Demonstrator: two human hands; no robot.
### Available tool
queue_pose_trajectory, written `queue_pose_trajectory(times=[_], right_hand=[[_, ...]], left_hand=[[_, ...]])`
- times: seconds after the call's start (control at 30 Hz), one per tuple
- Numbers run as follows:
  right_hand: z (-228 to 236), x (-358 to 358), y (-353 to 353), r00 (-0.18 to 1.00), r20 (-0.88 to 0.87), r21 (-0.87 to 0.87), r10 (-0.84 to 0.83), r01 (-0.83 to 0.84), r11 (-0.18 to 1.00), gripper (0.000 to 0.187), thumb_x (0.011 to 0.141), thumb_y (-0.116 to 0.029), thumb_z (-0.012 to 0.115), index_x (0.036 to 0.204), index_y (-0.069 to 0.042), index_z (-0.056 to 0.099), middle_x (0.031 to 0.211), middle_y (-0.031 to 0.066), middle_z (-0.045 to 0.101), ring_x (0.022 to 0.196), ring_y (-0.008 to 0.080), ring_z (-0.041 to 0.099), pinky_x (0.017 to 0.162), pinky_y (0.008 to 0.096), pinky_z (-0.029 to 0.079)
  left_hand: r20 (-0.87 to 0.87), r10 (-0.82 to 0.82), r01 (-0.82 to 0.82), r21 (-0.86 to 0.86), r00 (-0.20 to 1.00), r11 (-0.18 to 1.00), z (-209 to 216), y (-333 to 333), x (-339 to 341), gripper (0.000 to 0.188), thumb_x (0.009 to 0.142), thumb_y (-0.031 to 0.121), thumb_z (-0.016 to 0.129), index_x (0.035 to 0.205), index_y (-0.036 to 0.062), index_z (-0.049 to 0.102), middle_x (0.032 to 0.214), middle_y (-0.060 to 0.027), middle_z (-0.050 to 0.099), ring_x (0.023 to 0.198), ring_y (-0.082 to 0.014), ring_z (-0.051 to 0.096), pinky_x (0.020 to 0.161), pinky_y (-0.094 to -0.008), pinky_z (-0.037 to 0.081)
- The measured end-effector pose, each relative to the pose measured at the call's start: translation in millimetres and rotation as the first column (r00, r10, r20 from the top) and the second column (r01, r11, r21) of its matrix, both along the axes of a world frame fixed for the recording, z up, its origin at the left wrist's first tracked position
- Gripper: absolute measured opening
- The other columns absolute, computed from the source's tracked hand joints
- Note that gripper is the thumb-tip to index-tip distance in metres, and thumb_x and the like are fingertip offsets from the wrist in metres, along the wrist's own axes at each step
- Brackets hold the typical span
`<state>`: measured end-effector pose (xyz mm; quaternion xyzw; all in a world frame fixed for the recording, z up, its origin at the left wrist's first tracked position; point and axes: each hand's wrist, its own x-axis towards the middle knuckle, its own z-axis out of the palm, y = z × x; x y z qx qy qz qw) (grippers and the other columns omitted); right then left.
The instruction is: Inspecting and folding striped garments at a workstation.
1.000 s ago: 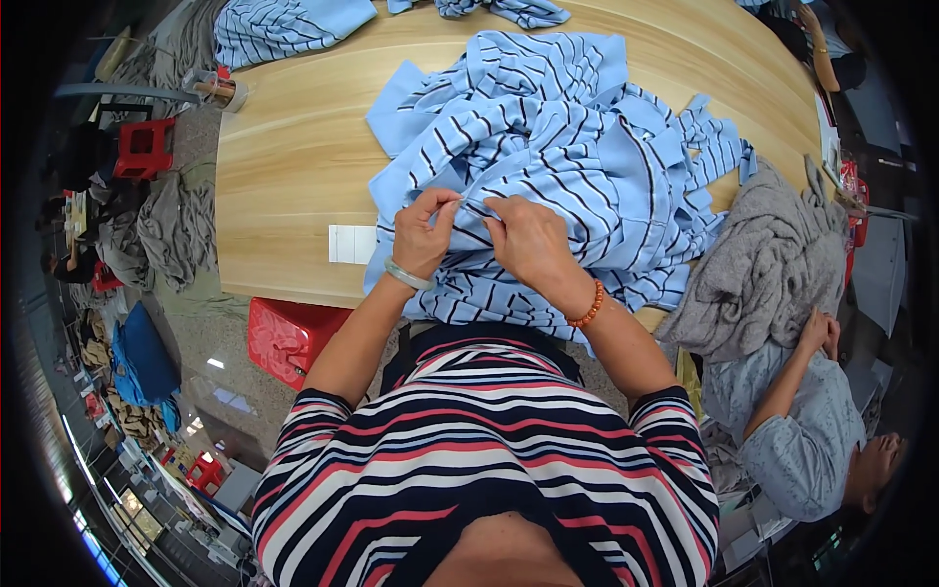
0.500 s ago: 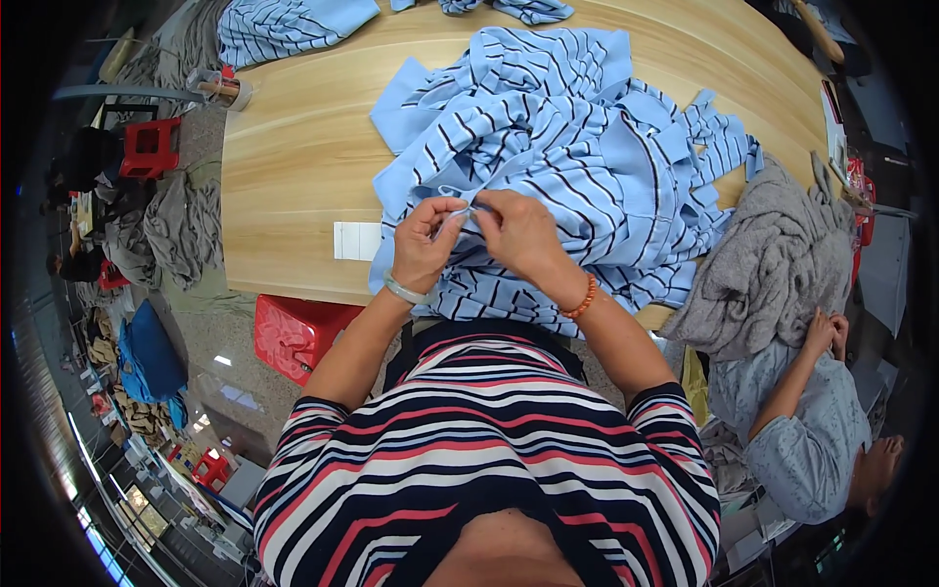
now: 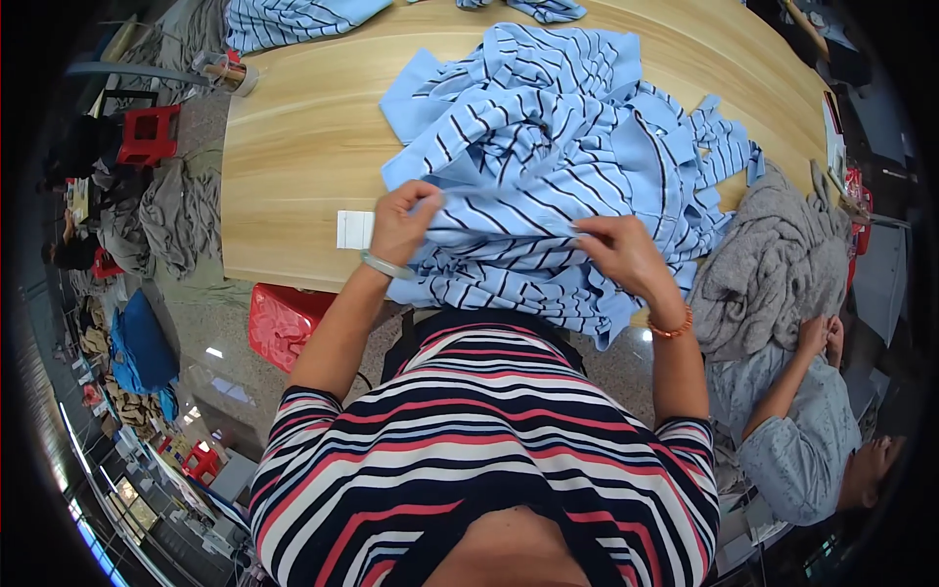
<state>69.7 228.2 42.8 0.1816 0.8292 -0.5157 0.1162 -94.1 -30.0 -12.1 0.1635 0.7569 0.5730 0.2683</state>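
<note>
A light blue knit garment with dark and white stripes lies crumpled in a heap on the wooden table in front of me. My left hand, with a pale bangle at its wrist, is closed on the heap's near left edge. Over to the right, my right hand, wearing an orange bead bracelet, pinches the same cloth between thumb and forefinger. Between the hands a striped edge stretches sideways, partly blurred. Whether the right fingertips also grip something small cannot be made out.
A white paper label lies on the wooden table, left of the garment. More striped cloth is at the far edge. Grey knitwear is heaped at the right, beside a seated person. A red stool stands near left.
My hands were together over the garment, fingertips meeting; now they are wide apart, the right one moved right and nearer me. The cloth's near edge is spread between them.
</note>
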Motion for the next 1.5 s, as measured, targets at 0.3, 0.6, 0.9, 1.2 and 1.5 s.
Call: queue_pose_trajectory(times=[0.3,0.6,0.9,1.2,1.5], right_hand=[[-3,-22,-41,0.971,-0.238,0.086,-0.029,0.051,0.995,0.025,0.079,-0.014,0.064,0.100,-0.001,0.064,0.073,0.0123,0.064,0.057,0.0169,0.056,0.054,0.0291,0.044],[-19,-63,-84,0.925,-0.361,0.361,0.120,0.020,0.932,0.023,0.077,-0.016,0.062,0.096,-0.004,0.065,0.077,0.0153,0.063,0.067,0.0317,0.060,0.061,0.0401,0.047],[-13,-59,-90,0.920,-0.353,0.342,0.168,-0.040,0.939,0.020,0.077,-0.009,0.062,0.095,-0.001,0.063,0.075,0.0147,0.061,0.061,0.0282,0.060,0.057,0.0365,0.046],[-27,-75,-106,0.849,-0.526,0.139,0.054,0.023,0.990,0.019,0.080,-0.009,0.060,0.096,0.001,0.062,0.077,0.0174,0.062,0.066,0.0294,0.060,0.061,0.0345,0.047],[-9,-66,-102,0.873,-0.482,0.011,-0.071,0.087,0.996,0.022,0.080,-0.001,0.060,0.102,0.000,0.060,0.077,0.0099,0.060,0.060,0.0135,0.054,0.055,0.0234,0.043]], left_hand=[[0.307,0.018,-0.068,0.153,0.951,0.986,-4,2,-4,0.015,0.083,0.010,0.065,0.093,-0.0002,0.062,0.077,0.0034,0.059,0.068,-0.0009,0.049,0.064,-0.0148,0.038],[0.014,0.090,-0.091,0.128,0.996,0.988,2,4,9,0.013,0.087,0.014,0.058,0.094,0.0042,0.064,0.079,0.0045,0.059,0.069,-0.0018,0.048,0.064,-0.0177,0.040],[-0.233,0.065,-0.035,0.128,0.970,0.991,12,8,23,0.013,0.083,0.015,0.057,0.084,0.0022,0.062,0.077,-0.0146,0.063,0.069,-0.0237,0.062,0.061,-0.0302,0.046],[-0.117,0.257,-0.225,0.233,0.959,0.946,20,5,37,0.011,0.086,0.008,0.056,0.093,0.0024,0.061,0.089,-0.0031,0.060,0.080,-0.0062,0.053,0.068,-0.0222,0.045],[0.026,0.161,-0.159,0.377,0.987,0.913,18,17,23,0.033,0.082,0.000,0.057,0.114,-0.0008,0.054,0.075,0.0044,0.053,0.066,-0.0021,0.045,0.059,-0.0174,0.037]])
